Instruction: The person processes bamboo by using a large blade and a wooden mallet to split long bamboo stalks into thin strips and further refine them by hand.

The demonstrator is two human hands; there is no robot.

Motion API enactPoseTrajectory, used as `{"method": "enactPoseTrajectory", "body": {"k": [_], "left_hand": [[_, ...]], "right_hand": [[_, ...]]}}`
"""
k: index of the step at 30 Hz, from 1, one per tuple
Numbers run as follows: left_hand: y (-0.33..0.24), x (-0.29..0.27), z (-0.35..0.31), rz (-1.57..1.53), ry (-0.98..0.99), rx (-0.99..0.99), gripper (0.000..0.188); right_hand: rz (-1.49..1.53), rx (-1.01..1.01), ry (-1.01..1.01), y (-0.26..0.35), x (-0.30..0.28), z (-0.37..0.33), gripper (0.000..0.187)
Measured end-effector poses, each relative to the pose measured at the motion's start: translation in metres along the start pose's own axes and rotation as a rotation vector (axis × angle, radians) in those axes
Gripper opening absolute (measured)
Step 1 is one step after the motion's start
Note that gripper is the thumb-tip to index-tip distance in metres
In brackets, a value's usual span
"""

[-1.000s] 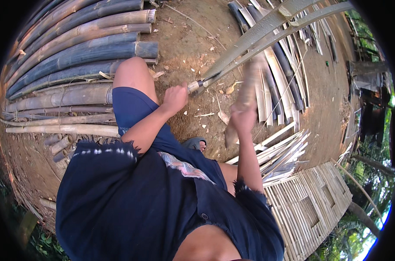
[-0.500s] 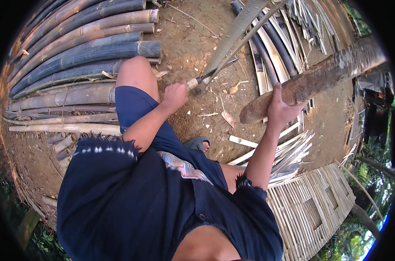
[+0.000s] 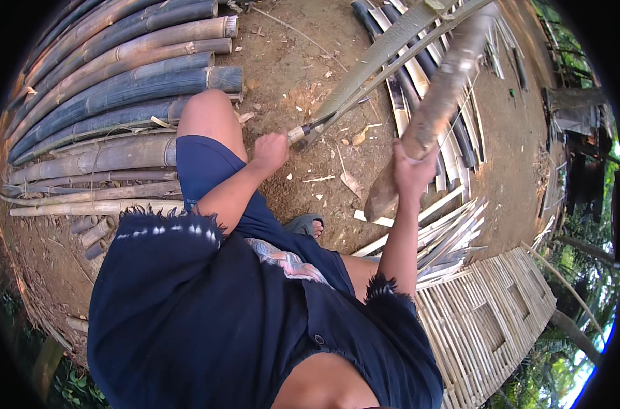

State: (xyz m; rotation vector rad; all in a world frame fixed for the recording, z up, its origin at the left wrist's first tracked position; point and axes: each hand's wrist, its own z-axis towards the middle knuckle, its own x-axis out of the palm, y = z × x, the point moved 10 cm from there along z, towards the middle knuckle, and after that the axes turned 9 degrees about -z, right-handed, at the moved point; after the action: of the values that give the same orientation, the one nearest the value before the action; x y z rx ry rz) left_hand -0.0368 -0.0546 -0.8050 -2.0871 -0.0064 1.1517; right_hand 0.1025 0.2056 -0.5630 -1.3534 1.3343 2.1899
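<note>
My left hand (image 3: 272,151) is closed around the light wooden handle of a knife (image 3: 298,133). The knife's dark blade crosses the near end of a greenish-grey bamboo pole (image 3: 371,67), in the split between the pole and a thinner strip; its tip sticks out on the right. To the right, my right hand (image 3: 415,172) grips a thick, rough wooden log (image 3: 424,124) near its lower end. The log slants up and away, its far end blurred by motion and overlapping the bamboo. Between log and blade there is a gap.
Whole bamboo poles (image 3: 119,102) lie stacked at the left. Split bamboo pieces (image 3: 453,102) lie at the far right, with pale strips (image 3: 453,235) nearer. A slatted bamboo panel (image 3: 480,320) is at lower right. My sandalled foot (image 3: 304,225) rests on the dirt.
My right hand has moved left with the log, whose far end has swung up and left toward the bamboo. My left hand still grips the knife at the split.
</note>
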Motion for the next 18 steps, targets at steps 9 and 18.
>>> {"method": "enactPoseTrajectory", "body": {"k": [9, 18], "left_hand": [[0.021, 0.043, -0.008, 0.028, 0.073, -0.024, 0.035], [0.042, 0.044, 0.011, 0.082, 0.275, -0.166, 0.021]], "right_hand": [[-0.649, 0.089, 0.679, -0.118, 0.158, -0.079, 0.076], [-0.346, 0.04, 0.304, -0.14, 0.169, -0.071, 0.087]]}}
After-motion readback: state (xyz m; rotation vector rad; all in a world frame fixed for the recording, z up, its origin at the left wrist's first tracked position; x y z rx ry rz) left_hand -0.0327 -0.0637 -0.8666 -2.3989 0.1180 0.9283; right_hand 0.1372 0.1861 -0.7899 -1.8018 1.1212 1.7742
